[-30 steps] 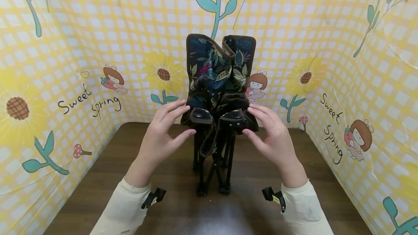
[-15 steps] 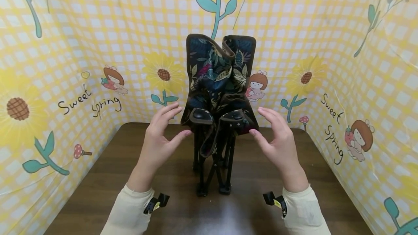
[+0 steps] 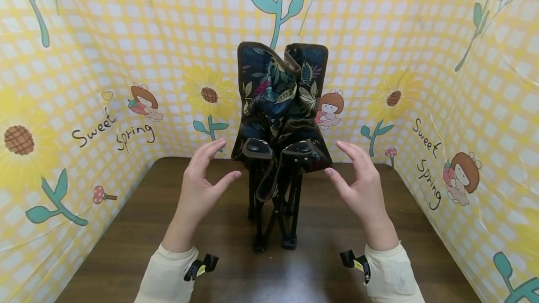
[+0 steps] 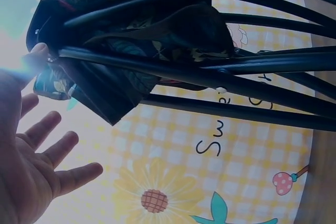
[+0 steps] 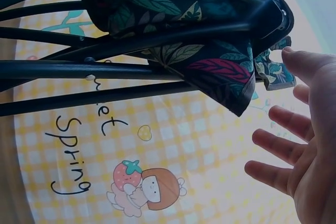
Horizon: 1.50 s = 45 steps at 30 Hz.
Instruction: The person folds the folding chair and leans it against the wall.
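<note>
A small folding camp chair (image 3: 275, 95) stands upright and partly folded, its dark seat fabric printed with leaves and bunched in the middle. Its black crossed legs (image 3: 276, 212) rest on the tabletop. My left hand (image 3: 201, 183) is spread just off the chair's left front corner, palm turned inward. On the other side, my right hand (image 3: 358, 181) mirrors it, thumb tip near the fabric's right corner. Neither holds anything. The left wrist view shows that hand's fingers (image 4: 79, 177) straight and apart beside the frame tubes; in the right wrist view the fingers (image 5: 278, 148) are likewise extended.
A dark brown wooden table (image 3: 168, 247) carries the chair. Yellow checked cloth (image 3: 177, 27) with sunflowers and cartoon figures hangs behind it and along both sides. Black camera mounts (image 3: 201, 267) sit at the wrists over pale sleeves.
Both hands were at the chair's front corners and have drawn away outward, left hand to the left and right hand to the right. The chair has kept its shape and place.
</note>
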### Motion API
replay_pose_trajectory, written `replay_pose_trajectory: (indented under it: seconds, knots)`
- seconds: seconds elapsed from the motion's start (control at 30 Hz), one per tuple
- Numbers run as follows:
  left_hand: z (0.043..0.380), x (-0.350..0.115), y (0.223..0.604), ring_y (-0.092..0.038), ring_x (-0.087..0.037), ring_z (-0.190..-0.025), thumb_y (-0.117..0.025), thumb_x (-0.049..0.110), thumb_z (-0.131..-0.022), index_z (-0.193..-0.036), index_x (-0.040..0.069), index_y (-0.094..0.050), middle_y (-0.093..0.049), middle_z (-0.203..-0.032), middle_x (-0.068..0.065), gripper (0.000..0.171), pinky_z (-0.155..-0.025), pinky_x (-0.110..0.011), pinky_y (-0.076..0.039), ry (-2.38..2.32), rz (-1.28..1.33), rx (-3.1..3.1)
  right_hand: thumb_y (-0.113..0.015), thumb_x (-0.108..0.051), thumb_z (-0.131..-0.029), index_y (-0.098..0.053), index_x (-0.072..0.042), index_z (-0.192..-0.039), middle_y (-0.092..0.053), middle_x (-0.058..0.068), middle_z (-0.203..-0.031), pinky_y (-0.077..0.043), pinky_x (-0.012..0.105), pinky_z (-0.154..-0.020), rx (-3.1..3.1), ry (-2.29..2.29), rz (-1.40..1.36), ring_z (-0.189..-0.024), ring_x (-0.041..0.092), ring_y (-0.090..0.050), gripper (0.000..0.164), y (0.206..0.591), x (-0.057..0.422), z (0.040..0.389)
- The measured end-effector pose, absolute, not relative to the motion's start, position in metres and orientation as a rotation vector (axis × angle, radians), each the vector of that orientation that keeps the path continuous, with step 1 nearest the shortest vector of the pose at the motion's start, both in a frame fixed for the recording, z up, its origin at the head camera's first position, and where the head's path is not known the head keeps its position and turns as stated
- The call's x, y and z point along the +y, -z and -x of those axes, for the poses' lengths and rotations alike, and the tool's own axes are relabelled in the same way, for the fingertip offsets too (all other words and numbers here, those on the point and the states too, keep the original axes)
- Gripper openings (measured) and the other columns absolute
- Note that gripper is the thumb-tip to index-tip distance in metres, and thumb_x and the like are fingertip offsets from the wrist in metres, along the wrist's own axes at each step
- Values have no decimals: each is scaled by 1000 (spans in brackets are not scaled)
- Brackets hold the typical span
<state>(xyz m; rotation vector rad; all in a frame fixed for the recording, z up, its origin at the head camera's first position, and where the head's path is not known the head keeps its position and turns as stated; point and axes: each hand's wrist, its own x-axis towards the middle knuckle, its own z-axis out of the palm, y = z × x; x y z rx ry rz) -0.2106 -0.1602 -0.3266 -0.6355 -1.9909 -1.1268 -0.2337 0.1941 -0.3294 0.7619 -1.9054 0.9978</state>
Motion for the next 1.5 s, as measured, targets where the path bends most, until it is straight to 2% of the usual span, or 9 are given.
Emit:
replay_pose_trajectory:
  seconds: [0.13,0.23,0.47,0.67,0.87,1.13,1.3,1.5]
  knots:
    - [210,-162,333,-50,-24,-137,-89,-2,-75,-145,14,-58,-57,-146,-5,78,-109,-26,-43,1147,604,-1997,-83,-8,-84,-60,-7,-142,-62,10,-138,-42,23,-111,-1915,-1040,-727,-127,27,-58,63,332,196,232]
    - [210,-162,336,-51,-22,-136,-89,-1,-75,-145,16,-58,-57,-146,-3,78,-109,-25,-43,1166,580,-2001,-85,0,-79,-60,-8,-141,-63,10,-137,-42,22,-109,-1911,-1072,-695,-125,26,-59,67,334,196,231]
    - [203,-163,344,-51,-15,-135,-88,1,-79,-146,19,-57,-58,-144,-3,77,-109,-26,-45,1219,510,-2041,-85,5,-78,-59,-5,-140,-63,11,-135,-44,20,-109,-1919,-1118,-652,-123,27,-62,68,342,196,227]
    - [198,-161,358,-50,-7,-134,-87,0,-79,-144,15,-58,-57,-144,-4,73,-109,-20,-44,1285,443,-2051,-78,18,-75,-57,11,-132,-64,25,-128,-50,26,-106,-1842,-1192,-676,-114,40,-62,62,336,188,211]
    - [196,-158,366,-49,-7,-135,-86,-5,-77,-144,7,-57,-57,-144,-9,74,-108,-17,-43,1368,399,-2033,-75,22,-75,-56,16,-128,-63,31,-123,-52,27,-103,-1798,-1244,-655,-110,45,-61,56,331,183,200]
    - [196,-159,375,-51,-9,-134,-85,0,-81,-144,13,-57,-56,-145,-3,70,-107,-20,-45,1447,351,-2032,-73,22,-78,-56,18,-128,-63,33,-122,-53,26,-101,-1798,-1303,-612,-108,48,-61,54,340,181,199]
    - [195,-159,383,-52,-13,-135,-85,6,-84,-143,16,-58,-57,-144,1,66,-109,-26,-47,1479,332,-2041,-73,20,-81,-55,16,-130,-64,32,-122,-53,24,-100,-1838,-1354,-563,-109,44,-63,52,346,181,198]
    - [195,-158,393,-51,-12,-135,-84,8,-86,-142,18,-58,-57,-145,3,63,-110,-45,-47,1552,288,-2061,-72,17,-84,-54,15,-132,-64,31,-124,-54,24,-99,-1882,-1409,-521,-111,43,-62,51,353,179,195]
